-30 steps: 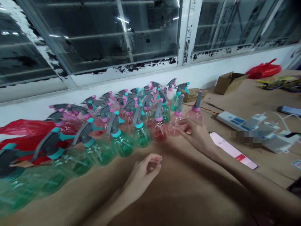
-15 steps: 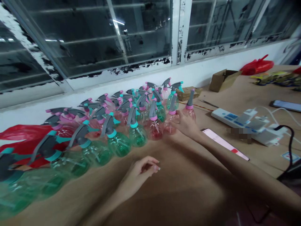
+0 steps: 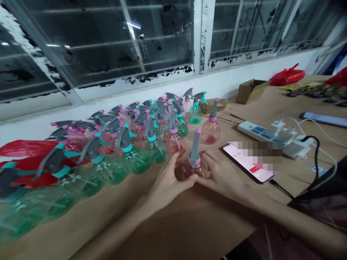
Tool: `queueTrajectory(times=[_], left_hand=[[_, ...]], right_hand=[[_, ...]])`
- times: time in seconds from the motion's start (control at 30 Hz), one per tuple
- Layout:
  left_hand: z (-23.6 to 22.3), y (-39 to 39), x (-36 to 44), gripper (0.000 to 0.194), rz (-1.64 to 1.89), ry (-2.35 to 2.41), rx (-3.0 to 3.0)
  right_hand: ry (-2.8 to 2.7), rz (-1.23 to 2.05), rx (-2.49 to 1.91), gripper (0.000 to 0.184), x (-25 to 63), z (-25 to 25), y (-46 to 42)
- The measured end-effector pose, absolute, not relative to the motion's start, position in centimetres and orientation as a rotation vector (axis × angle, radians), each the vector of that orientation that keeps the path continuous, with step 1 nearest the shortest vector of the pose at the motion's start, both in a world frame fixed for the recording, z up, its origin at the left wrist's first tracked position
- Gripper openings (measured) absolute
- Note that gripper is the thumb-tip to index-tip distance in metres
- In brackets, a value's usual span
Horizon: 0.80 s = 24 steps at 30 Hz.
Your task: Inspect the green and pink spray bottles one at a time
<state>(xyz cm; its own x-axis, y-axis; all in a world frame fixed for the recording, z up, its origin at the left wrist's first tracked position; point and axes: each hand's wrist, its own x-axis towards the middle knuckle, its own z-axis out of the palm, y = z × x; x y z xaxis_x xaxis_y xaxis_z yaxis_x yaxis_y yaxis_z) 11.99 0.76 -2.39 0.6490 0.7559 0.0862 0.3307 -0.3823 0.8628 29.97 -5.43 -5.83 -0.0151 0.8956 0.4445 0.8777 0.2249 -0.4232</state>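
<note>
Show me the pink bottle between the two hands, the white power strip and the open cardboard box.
Pink bottle (image 3: 194,156): head view, on its grey spray head.
White power strip (image 3: 258,130): head view, on its blue-marked top.
Open cardboard box (image 3: 244,94): head view, on its front wall.

Brown counter (image 3: 173,225) spreads under both hands. Beyond left hand (image 3: 166,180): tall dark windows (image 3: 108,39), white frames flaking; bright light streak (image 3: 133,25) on glass. White wall (image 3: 227,81) below panes. Dim reddish floor (image 3: 258,240) nearer than right hand (image 3: 223,177).
</note>
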Motion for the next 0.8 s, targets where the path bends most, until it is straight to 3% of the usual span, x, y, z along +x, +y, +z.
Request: queueTrajectory(times=[0.1,0.3,0.47,0.8], left_hand=[[-1.5,0.2,11.8,0.070,0.673,0.790,2.035],[-0.9,-0.4,9.2,0.050,0.802,0.821,1.974],[-1.1,0.0,6.2,0.043,0.884,0.808,1.968],[-1.2,1.1,2.7,0.043,0.989,0.961,1.925]], right_hand=[[-1.901,0.012,-1.588,0.041,27.4,-6.0,-6.0],[-1.929,0.076,-1.419,0.048,22.6,-6.5,-5.0],[-1.989,0.239,-1.264,0.067,19.4,-6.5,-4.0],[-2.052,0.379,-1.077,0.085,16.6,-6.7,-1.4]])
